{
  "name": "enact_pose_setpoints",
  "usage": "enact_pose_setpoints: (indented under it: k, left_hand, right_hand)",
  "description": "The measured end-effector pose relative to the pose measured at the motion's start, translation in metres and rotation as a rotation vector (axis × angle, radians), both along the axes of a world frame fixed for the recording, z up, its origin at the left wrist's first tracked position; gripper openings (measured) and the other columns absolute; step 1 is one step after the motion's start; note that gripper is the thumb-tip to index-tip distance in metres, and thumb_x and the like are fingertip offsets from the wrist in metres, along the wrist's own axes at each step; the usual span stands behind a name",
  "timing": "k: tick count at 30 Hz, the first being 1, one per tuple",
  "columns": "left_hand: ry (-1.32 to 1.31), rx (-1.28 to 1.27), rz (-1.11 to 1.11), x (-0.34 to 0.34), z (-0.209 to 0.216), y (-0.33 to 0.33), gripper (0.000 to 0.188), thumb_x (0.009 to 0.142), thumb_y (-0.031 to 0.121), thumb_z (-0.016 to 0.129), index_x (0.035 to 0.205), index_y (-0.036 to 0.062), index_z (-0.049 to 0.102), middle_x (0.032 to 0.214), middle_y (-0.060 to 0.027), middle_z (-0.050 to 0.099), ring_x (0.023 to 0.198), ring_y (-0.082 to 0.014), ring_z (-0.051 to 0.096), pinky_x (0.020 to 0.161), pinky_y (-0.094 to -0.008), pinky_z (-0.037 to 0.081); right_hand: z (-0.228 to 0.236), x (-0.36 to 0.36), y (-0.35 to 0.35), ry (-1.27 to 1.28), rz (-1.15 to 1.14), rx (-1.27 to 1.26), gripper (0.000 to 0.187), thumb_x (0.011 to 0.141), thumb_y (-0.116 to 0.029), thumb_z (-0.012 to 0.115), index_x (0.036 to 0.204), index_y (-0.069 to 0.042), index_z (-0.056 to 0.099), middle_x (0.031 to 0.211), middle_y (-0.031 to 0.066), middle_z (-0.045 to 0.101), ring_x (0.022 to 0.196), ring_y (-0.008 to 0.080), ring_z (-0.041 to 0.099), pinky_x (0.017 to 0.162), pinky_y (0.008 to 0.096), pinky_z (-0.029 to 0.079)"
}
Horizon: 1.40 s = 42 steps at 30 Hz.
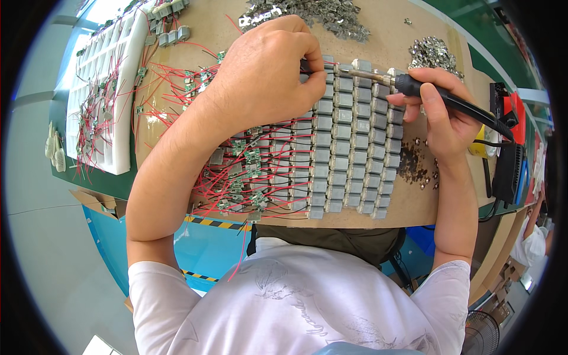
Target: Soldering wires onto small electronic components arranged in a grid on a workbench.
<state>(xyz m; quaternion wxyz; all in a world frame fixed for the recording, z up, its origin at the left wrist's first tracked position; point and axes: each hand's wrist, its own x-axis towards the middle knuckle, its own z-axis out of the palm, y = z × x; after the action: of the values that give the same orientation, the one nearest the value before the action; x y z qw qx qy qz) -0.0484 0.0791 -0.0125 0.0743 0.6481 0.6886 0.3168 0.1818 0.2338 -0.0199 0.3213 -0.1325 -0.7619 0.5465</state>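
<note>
My right hand (447,112) grips a soldering iron (467,105) by its black handle. The iron's metal tip points left and reaches the top end of the rows of small grey motors (340,148), close to my left hand (272,74). My left hand is closed in a pinch at the upper left corner of these rows. What its fingertips hold is mostly hidden; a dark bit shows between thumb and finger. Red and black wires run from the left side of the motors to small green circuit boards (253,157), partly under my left forearm.
A white slotted tray (121,148) with wired boards stands at the left. Piles of metal clips (331,19) and small shiny parts (435,54) lie at the back. At the right are a black and red stand (509,127) and dark burnt spots (414,163) on the brown board.
</note>
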Motion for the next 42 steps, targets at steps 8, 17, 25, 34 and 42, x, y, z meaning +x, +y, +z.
enact_pose_setpoints:
  k: [8, 17, 25, 34, 42]
  left_hand:
    - [0.012, 0.016, -0.002, 0.001, -0.0013, 0.001, 0.012, 0.076, 0.012, 0.072, 0.079, 0.0022, 0.066, 0.086, -0.0091, 0.062, 0.081, -0.0278, 0.063, 0.073, -0.0375, 0.051]
    - [0.002, 0.007, 0.001, 0.0013, 0.0005, -0.0002, 0.011, 0.077, 0.012, 0.072, 0.079, 0.0026, 0.066, 0.085, -0.0087, 0.062, 0.08, -0.0272, 0.062, 0.07, -0.0376, 0.051]
    - [0.015, 0.01, 0.001, 0.0013, -0.0002, 0.0003, 0.012, 0.077, 0.013, 0.072, 0.079, 0.0027, 0.066, 0.086, -0.0086, 0.062, 0.08, -0.0275, 0.062, 0.07, -0.0377, 0.051]
    - [0.003, 0.001, 0.002, 0.0005, 0.0005, -0.0003, 0.012, 0.077, 0.013, 0.072, 0.079, 0.0028, 0.066, 0.086, -0.0091, 0.062, 0.081, -0.0282, 0.063, 0.072, -0.0384, 0.051]
    - [0.005, 0.009, -0.006, 0.0005, 0.0015, 0.0003, 0.011, 0.076, 0.012, 0.072, 0.078, 0.0031, 0.066, 0.086, -0.0093, 0.063, 0.081, -0.0276, 0.063, 0.072, -0.0376, 0.051]
  right_hand:
    - [-0.0007, -0.0003, 0.0008, 0.014, 0.023, 0.034, 0.018, 0.095, 0.001, 0.062, 0.11, 0.006, 0.069, 0.081, 0.0065, 0.069, 0.064, 0.009, 0.067, 0.068, 0.0254, 0.062]
    - [0.0018, -0.0009, 0.0001, -0.004, 0.035, 0.043, 0.017, 0.095, 0.0, 0.062, 0.11, 0.006, 0.069, 0.081, 0.0071, 0.069, 0.063, 0.0086, 0.066, 0.069, 0.0266, 0.062]
    - [0.0012, -0.0015, -0.0001, 0.003, 0.035, 0.049, 0.018, 0.095, 0.0, 0.061, 0.11, 0.006, 0.069, 0.081, 0.0069, 0.069, 0.064, 0.0091, 0.067, 0.068, 0.0257, 0.061]
    - [0.0006, 0.0001, 0.0005, 0.041, -0.001, 0.014, 0.018, 0.095, 0.001, 0.061, 0.111, 0.006, 0.069, 0.08, 0.007, 0.07, 0.064, 0.0097, 0.068, 0.065, 0.0225, 0.058]
    - [0.006, 0.0007, 0.0023, 0.079, 0.016, 0.099, 0.018, 0.094, 0.002, 0.062, 0.11, 0.007, 0.069, 0.08, 0.0068, 0.07, 0.064, 0.0095, 0.067, 0.064, 0.0214, 0.057]
